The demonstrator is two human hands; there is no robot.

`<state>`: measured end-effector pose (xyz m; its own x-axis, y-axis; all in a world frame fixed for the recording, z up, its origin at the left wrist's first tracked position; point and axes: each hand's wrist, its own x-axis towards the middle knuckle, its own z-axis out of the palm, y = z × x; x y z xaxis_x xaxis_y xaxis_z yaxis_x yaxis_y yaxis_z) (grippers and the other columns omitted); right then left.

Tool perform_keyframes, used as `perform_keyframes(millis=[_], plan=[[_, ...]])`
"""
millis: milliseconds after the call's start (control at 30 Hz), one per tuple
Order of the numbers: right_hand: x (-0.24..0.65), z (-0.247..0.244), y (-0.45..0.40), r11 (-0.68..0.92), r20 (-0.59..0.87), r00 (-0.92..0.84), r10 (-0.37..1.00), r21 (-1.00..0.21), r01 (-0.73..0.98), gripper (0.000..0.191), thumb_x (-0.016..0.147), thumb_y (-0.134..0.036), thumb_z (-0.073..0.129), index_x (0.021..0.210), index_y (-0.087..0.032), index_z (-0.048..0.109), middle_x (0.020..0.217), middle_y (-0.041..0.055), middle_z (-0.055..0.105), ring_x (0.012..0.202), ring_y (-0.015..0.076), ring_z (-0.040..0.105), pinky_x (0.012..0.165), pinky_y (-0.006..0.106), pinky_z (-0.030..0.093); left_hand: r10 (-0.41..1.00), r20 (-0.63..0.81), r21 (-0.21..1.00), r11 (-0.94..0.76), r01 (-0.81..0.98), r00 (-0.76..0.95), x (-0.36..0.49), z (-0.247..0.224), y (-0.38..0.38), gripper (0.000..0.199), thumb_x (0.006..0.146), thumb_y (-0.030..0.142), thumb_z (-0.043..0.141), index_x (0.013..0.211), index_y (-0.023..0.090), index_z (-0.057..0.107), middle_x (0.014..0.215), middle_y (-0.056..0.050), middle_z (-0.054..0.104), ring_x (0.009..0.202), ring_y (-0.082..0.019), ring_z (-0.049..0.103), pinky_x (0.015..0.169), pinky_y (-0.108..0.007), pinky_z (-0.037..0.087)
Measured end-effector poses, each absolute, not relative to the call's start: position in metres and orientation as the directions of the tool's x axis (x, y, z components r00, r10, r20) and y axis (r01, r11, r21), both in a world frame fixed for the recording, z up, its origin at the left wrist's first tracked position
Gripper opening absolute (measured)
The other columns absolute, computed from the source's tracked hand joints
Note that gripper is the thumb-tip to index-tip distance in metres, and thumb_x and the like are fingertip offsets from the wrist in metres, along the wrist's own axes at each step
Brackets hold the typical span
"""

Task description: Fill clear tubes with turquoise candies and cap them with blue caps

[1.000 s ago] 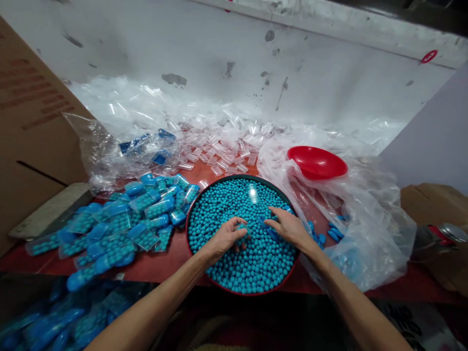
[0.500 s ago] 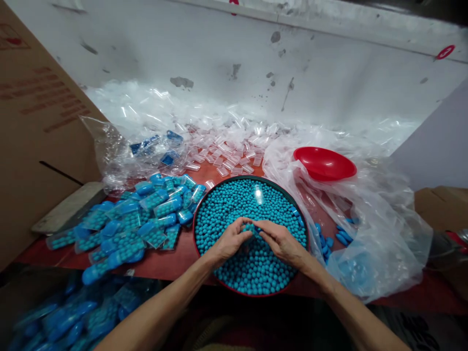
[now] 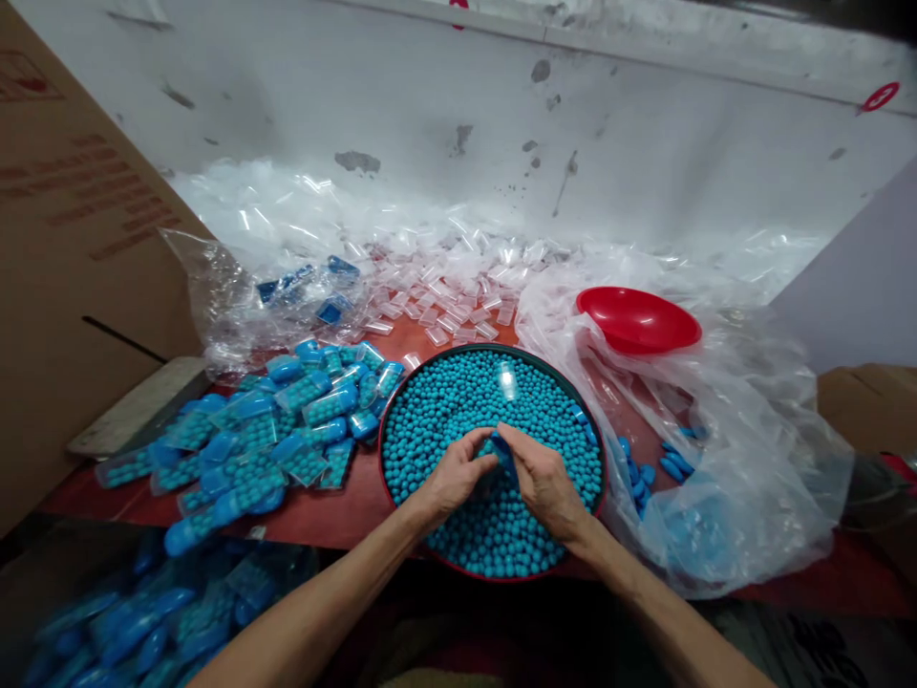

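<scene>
A round tub [image 3: 385,401] full of small blue beads [image 3: 458,392] stands in front of me. Above the beads, my left hand [image 3: 458,470] and my right hand [image 3: 545,483] meet at the fingertips. My right hand pinches a small dark-blue plastic cap [image 3: 504,451]. The left thumb and fingers are closed in a pinch beside the cap; what lies between them is hidden. To the left is a pile of clear plastic cases [image 3: 293,397] with blue ends, packed with beads.
Small clear plastic pieces [image 3: 448,306] are scattered behind the tub. A red bowl [image 3: 637,320] rests on a plastic bag [image 3: 745,478] at the right, near loose blue caps [image 3: 673,463]. A cardboard box [image 3: 93,239] bounds the left side; more cases [image 3: 158,621] lie below the table edge.
My right hand has turned more upright at the fingertips, and the dark-blue cap now shows between the hands. The left hand has barely moved.
</scene>
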<state>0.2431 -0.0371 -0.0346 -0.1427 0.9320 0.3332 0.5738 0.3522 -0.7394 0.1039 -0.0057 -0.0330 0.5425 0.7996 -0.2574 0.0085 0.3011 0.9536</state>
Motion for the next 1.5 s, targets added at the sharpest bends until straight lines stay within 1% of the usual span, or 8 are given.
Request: perform_keyframes(millis=[167, 300, 500, 667, 967, 1300, 1400, 1500], plan=[[0.254, -0.029, -0.031, 0.044, 0.056, 0.031, 0.998, -0.952, 0.304, 0.025, 0.078, -0.022, 0.047, 0.098, -0.02, 0.061, 0.095, 0.0037, 0.065, 0.087, 0.0167, 0.06, 0.08, 0.033, 0.047, 0.778, -0.258, 0.944, 0.33, -0.023, 0.573, 0.102, -0.026, -0.01, 0.036, 0.072, 0.027, 0.054, 0.106, 0.018, 0.046, 0.072, 0.003, 0.05, 0.042, -0.003, 0.042, 0.036, -0.014, 0.03], [0.256, -0.026, -0.031, -0.033, -0.055, -0.074, 0.996, -0.962, 0.273, 0.028, 0.075, -0.025, 0.051, 0.102, -0.019, 0.06, 0.089, 0.0021, 0.066, 0.078, 0.016, 0.061, 0.072, 0.03, 0.049, 0.779, -0.261, 0.944, 0.329, -0.017, 0.57, 0.102, -0.024, -0.01, 0.032, 0.072, 0.025, 0.053, 0.101, 0.018, 0.044, 0.072, 0.004, 0.05, 0.043, -0.002, 0.042, 0.037, -0.013, 0.032], [0.256, -0.022, -0.04, 0.13, 0.098, -0.091, 0.991, -0.866, 0.484, 0.027, 0.079, -0.026, 0.047, 0.102, -0.022, 0.062, 0.094, 0.0029, 0.066, 0.087, 0.0176, 0.059, 0.081, 0.032, 0.044, 0.797, -0.266, 0.95, 0.313, 0.006, 0.543, 0.101, -0.024, -0.011, 0.04, 0.072, 0.025, 0.053, 0.11, 0.018, 0.042, 0.068, 0.005, 0.046, 0.044, -0.003, 0.04, 0.037, -0.013, 0.032], [0.257, -0.023, -0.043, 0.057, 0.007, -0.108, 0.994, -0.878, 0.475, 0.031, 0.083, -0.029, 0.041, 0.107, -0.022, 0.058, 0.073, 0.0002, 0.065, 0.058, 0.0135, 0.057, 0.057, 0.026, 0.048, 0.818, -0.254, 0.949, 0.315, -0.033, 0.516, 0.107, -0.023, -0.015, 0.041, 0.072, 0.028, 0.053, 0.111, 0.018, 0.043, 0.075, 0.003, 0.048, 0.047, -0.003, 0.041, 0.038, -0.014, 0.033], [0.25, -0.023, -0.055, 0.291, 0.16, -0.257, 0.953, -0.719, 0.632, 0.036, 0.083, -0.02, 0.036, 0.117, -0.019, 0.049, 0.084, 0.0074, 0.059, 0.078, 0.0175, 0.054, 0.074, 0.032, 0.045, 0.843, -0.258, 0.955, 0.297, -0.009, 0.471, 0.106, -0.033, -0.018, 0.028, 0.073, 0.031, 0.052, 0.097, 0.019, 0.046, 0.062, 0.006, 0.041, 0.04, -0.003, 0.034, 0.036, -0.015, 0.029], [0.266, -0.016, -0.032, -0.093, -0.108, -0.069, 0.992, -0.977, 0.193, 0.04, 0.07, -0.024, 0.058, 0.109, -0.016, 0.05, 0.082, 0.0017, 0.06, 0.068, 0.013, 0.058, 0.062, 0.026, 0.047, 0.736, -0.314, 0.943, 0.313, 0.109, 0.599, 0.094, -0.02, -0.01, 0.036, 0.073, 0.035, 0.053, 0.103, 0.021, 0.041, 0.064, 0.005, 0.048, 0.04, -0.006, 0.047, 0.037, -0.016, 0.034], [0.253, -0.01, -0.033, 0.046, 0.051, 0.006, 0.999, -0.932, 0.36, 0.03, 0.076, -0.024, 0.052, 0.106, -0.018, 0.052, 0.088, 0.0036, 0.061, 0.083, 0.0157, 0.057, 0.076, 0.029, 0.046, 0.795, -0.327, 0.944, 0.301, 0.135, 0.511, 0.095, -0.019, -0.009, 0.045, 0.071, 0.038, 0.056, 0.11, 0.023, 0.04, 0.07, 0.003, 0.053, 0.049, -0.009, 0.051, 0.042, -0.017, 0.038], [0.243, -0.001, -0.04, 0.251, 0.163, -0.203, 0.966, -0.786, 0.565, 0.041, 0.081, -0.032, 0.045, 0.119, -0.017, 0.042, 0.106, 0.009, 0.055, 0.099, 0.0193, 0.052, 0.085, 0.032, 0.042, 0.847, -0.316, 0.945, 0.319, 0.067, 0.428, 0.096, -0.017, -0.008, 0.058, 0.067, 0.04, 0.06, 0.118, 0.025, 0.038, 0.085, -0.001, 0.059, 0.06, -0.012, 0.055, 0.051, -0.02, 0.043]])
